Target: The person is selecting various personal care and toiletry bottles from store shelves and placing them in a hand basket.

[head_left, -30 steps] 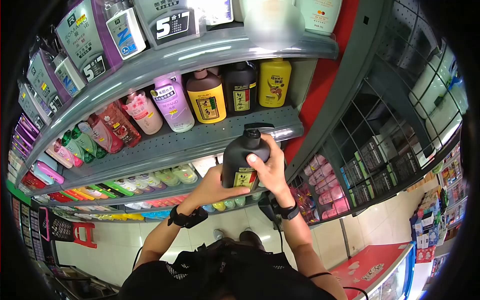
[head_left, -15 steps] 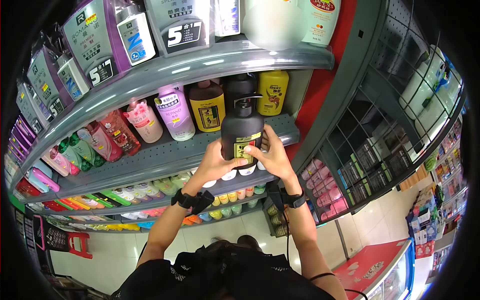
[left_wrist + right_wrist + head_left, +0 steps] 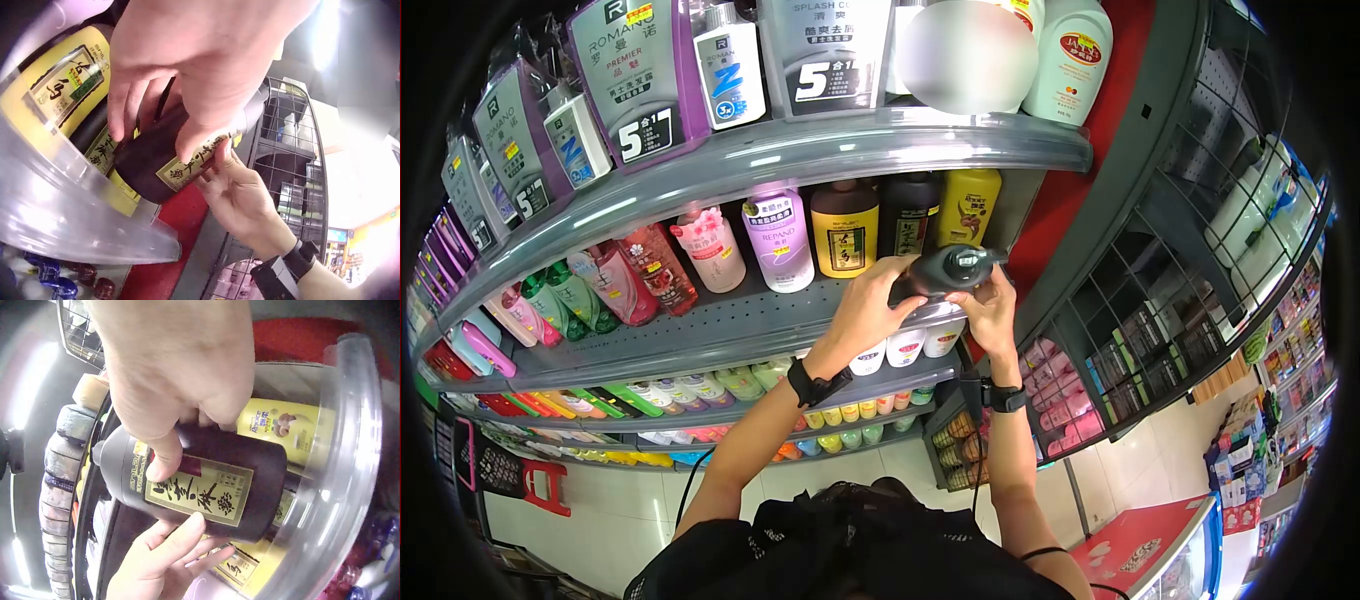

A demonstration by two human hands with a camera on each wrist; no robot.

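Observation:
A black pump bottle point(image 3: 940, 275) is held between both hands in front of the middle shelf, tipped so its pump top faces the head view. My left hand point(image 3: 875, 308) grips its left side, thumb across the front. On the other side my right hand point(image 3: 992, 315) holds it near the shoulder. In the right wrist view the yellow label point(image 3: 203, 490) shows, with the right thumb at its upper edge and the left thumb at its lower edge. Behind stand a similar black bottle point(image 3: 908, 215), a brown-and-yellow bottle point(image 3: 845, 230) and a yellow bottle point(image 3: 972, 205).
A clear-edged shelf point(image 3: 830, 148) with large boxed bottles overhangs the hands. Further left on the middle shelf are a lilac bottle point(image 3: 778, 240) and several pink, red and green ones. White bottles point(image 3: 905, 345) sit one shelf lower. A wire rack point(image 3: 1140, 300) rises at the right.
From roughly upright with its label toward the head, the bottle has tipped so its pump top points at the camera. Both hands have moved up and right with it, still holding on.

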